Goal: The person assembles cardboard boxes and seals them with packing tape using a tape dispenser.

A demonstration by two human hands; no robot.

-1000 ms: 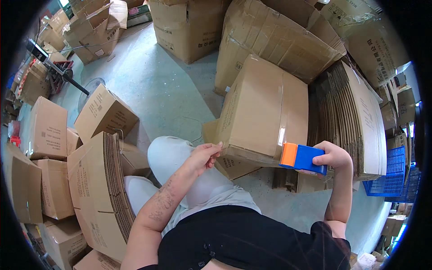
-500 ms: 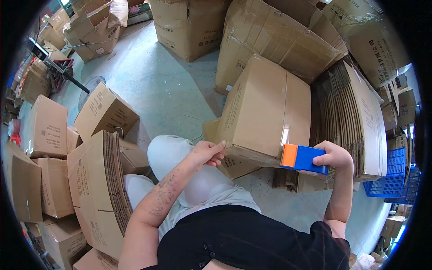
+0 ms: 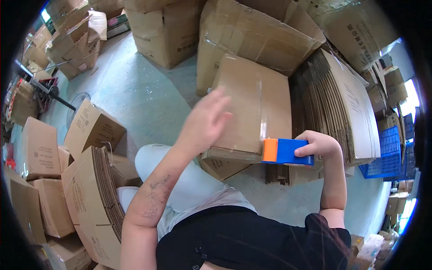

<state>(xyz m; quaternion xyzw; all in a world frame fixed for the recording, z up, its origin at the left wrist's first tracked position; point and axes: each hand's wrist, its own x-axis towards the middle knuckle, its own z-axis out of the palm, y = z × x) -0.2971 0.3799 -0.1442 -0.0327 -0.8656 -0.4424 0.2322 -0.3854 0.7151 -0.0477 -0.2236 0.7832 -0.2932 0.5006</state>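
A closed brown cardboard box (image 3: 245, 105) stands before me, with a strip of shiny tape down its top seam. My right hand (image 3: 318, 146) is wrapped round a blue and orange tape dispenser (image 3: 288, 151), whose orange end meets the near edge of the box at the seam. Over the box's left side is my left hand (image 3: 208, 119), smeared a little by motion. Its fingers are stretched out with the thumb apart, and nothing is in it. Whether it touches the box I cannot tell.
Flattened cartons (image 3: 330, 103) stand stacked right of the box; another stack (image 3: 92, 198) leans at my left. A large open carton (image 3: 252, 36) is behind the box. Closed boxes (image 3: 39, 148) pile up on the far left. Blue plastic crates (image 3: 382, 155) are at the right.
My left hand has left the box's near left corner, moved up over its left side and opened. The tape dispenser stays at the near edge in my right hand. The whole view has shifted.
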